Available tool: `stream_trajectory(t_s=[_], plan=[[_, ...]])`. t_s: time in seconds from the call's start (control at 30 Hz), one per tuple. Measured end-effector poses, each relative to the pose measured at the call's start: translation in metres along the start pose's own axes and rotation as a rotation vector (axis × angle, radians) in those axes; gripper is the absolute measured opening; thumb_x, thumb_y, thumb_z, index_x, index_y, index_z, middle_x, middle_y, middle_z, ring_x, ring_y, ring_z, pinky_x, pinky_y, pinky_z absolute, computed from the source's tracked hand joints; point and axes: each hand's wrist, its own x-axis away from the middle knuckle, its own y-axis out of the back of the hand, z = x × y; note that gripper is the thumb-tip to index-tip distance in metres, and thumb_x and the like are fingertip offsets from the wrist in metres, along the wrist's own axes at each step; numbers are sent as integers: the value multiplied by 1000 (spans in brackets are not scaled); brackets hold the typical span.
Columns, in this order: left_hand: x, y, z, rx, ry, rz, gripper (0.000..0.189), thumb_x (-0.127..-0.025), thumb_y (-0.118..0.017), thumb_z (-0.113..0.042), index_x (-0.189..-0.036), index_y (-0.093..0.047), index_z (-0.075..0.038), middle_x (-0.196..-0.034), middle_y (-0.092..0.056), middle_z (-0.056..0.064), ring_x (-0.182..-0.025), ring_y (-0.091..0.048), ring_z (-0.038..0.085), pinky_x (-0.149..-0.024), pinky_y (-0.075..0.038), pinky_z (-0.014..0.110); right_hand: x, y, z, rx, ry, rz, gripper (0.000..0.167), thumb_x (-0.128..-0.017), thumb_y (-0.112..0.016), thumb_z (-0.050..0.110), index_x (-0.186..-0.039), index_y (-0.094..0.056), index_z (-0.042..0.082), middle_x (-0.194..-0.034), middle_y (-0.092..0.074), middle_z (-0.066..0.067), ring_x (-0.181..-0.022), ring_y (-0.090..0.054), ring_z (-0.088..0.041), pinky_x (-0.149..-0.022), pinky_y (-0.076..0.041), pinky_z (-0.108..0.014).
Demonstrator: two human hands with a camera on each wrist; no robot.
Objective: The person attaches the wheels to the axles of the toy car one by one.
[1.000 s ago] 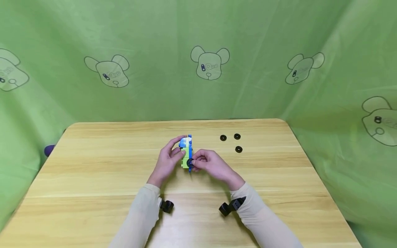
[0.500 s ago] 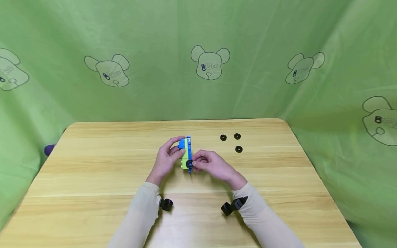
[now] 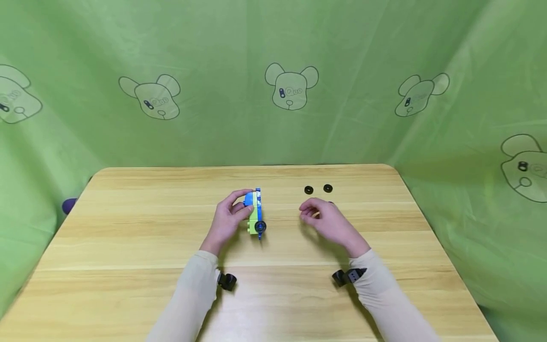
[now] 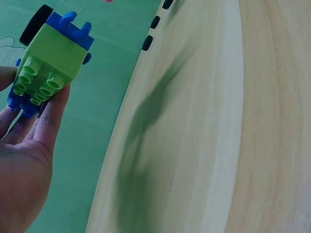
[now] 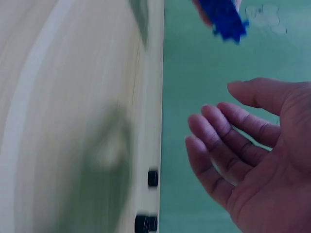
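Note:
My left hand [image 3: 225, 222] holds a toy car [image 3: 253, 213] of lime green and blue building blocks, tipped on its side above the table. A black wheel [image 3: 260, 226] sits on the car's blue base at the end nearer me. In the left wrist view, thumb and fingers clasp the studded lime block [image 4: 53, 53], with the black wheel [image 4: 37, 24] beside it. My right hand [image 3: 328, 222] is off to the right of the car, fingers loosely bent and nothing in them. In the right wrist view, the blue base [image 5: 223, 17] shows past that hand's [image 5: 262, 150] fingertips.
Two black toy tires [image 3: 308, 190] lie on the wooden table [image 3: 171, 228] beyond my right hand. A third tire [image 3: 331, 203] is mostly hidden behind that hand. A green curtain [image 3: 222, 133] stands behind the table. Each wrist carries a small black camera [image 3: 228, 281].
My right hand has let go of the wheel and moved right toward the loose tires. The wheel stays on the car. My left hand still holds the car, shifted slightly left.

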Motion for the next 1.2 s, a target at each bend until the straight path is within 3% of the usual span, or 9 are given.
stream_trajectory(t_s=[0.17, 0.3, 0.57, 0.93, 1.2], plan=[[0, 0, 1, -8, 15, -4, 45, -91, -64, 3, -135, -56, -7, -124, -59, 21, -109, -62, 28, -95, -48, 54, 7, 20, -21, -6, -10, -49, 27, -87, -71, 3, -112, -63, -3, -105, -65, -12, -98, -62, -31, -87, -53, -45], [-1, 0, 3, -22, 21, -5, 45, -90, -65, 3, -133, -57, -6, -122, -60, 20, -107, -63, 27, -90, -54, 44, 11, 36, -39, -17, -52, -68, 32, -87, -74, 9, -116, -63, 2, -117, -62, -15, -112, -56, -38, -97, -45, -53], [-1, 1, 3, -38, 21, -9, 45, -90, -66, 3, -133, -57, -5, -123, -59, 21, -108, -63, 26, -86, -56, 36, 11, 53, -73, -35, -101, -46, 46, -86, -75, 10, -127, -57, -1, -132, -53, -19, -126, -44, -45, -109, -31, -57], [-1, 1, 6, -53, 16, -5, 44, -90, -68, 2, -131, -60, -9, -115, -60, 20, -99, -64, 24, -81, -57, 33, -6, 52, -96, 15, -89, -11, 47, -84, -78, 10, -127, -60, 0, -128, -57, -16, -126, -46, -37, -111, -29, -52], [-3, 2, 6, -38, 9, -1, 45, -90, -67, 3, -132, -59, -8, -119, -59, 20, -102, -63, 26, -83, -57, 36, -14, 49, -101, -15, -90, 9, 39, -86, -73, 2, -122, -61, -4, -122, -60, -19, -121, -51, -40, -108, -35, -51]])
